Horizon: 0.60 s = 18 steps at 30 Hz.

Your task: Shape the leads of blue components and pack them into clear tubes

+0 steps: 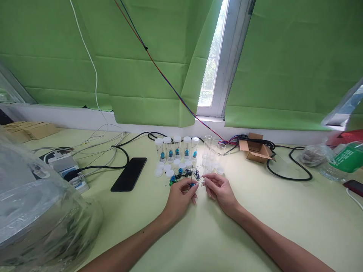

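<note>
Between finger and thumb, my left hand [181, 194] pinches a small blue electronic component [193, 185] with thin wire leads. The fingertips of my right hand [219, 189] are closed at the far end of one silvery lead [200, 183], which spans the gap between the hands. Just beyond my left hand lies a loose pile of small components, including blue ones [180, 171], green ones [172, 181] and black ones [188, 172]. Round white caps [169, 173] lie beside the pile. Behind stands a row of several capped clear tubes [177, 147], each with a blue component inside.
Uncapped clear tubes [208, 151] stand right of the capped row. A black phone [129, 174] and a power strip [66, 170] lie left, near a plastic-wrapped object [42, 219]. At the right are an open cardboard box [256, 151], a black cable [289, 178] and a bottle [337, 166].
</note>
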Motion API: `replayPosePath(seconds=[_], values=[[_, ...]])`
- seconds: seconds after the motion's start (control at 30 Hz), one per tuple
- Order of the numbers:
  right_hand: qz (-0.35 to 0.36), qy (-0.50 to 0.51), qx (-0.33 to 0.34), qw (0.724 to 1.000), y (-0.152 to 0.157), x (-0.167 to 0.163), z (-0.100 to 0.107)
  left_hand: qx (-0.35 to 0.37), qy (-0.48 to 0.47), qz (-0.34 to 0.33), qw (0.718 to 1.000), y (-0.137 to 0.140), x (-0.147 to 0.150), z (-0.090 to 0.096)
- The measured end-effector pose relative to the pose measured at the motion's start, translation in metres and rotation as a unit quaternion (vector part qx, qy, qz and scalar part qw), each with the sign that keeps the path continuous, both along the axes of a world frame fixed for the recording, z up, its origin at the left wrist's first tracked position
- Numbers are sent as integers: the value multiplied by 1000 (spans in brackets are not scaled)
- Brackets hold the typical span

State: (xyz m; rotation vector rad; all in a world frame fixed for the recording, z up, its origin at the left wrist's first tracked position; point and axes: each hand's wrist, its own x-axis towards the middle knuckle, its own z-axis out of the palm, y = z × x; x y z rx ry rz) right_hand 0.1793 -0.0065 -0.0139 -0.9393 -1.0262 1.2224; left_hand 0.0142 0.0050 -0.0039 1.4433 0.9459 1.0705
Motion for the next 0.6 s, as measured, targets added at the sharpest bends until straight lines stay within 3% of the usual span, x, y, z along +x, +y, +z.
replayPosePath(seconds=[0.6], values=[[6, -11, 8, 1000, 2, 0, -4, 7, -8, -6, 1000, 0, 0, -2]])
